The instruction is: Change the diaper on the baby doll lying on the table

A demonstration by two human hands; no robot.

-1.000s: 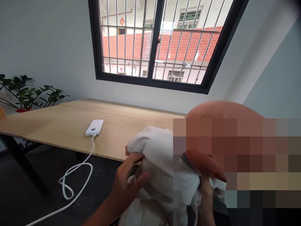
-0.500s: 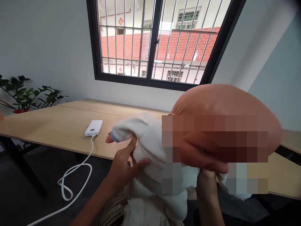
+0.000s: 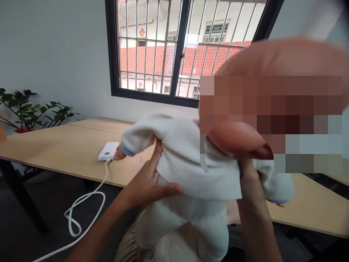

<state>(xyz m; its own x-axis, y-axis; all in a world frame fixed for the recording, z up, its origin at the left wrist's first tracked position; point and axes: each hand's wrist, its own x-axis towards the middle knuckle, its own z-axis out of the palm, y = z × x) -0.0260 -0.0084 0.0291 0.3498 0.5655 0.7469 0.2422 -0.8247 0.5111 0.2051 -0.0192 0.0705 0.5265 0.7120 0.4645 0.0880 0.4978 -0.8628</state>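
Observation:
A baby doll in a white fleece suit is held up in front of me, its bald head at the upper right. My left hand grips the doll's side under its outstretched sleeve, thumb across the fleece and a finger pointing up. My right hand holds the doll from below near its neck and chest, fingers mostly hidden in the cloth. The doll's legs hang down toward my lap.
A long wooden table runs across the room. A white power bank lies on it, its white cable looping to the dark floor. A green plant stands at the left. A barred window is behind.
Both hands have lifted the doll upward; its head now rises in front of the window and its sleeve sticks out to the left.

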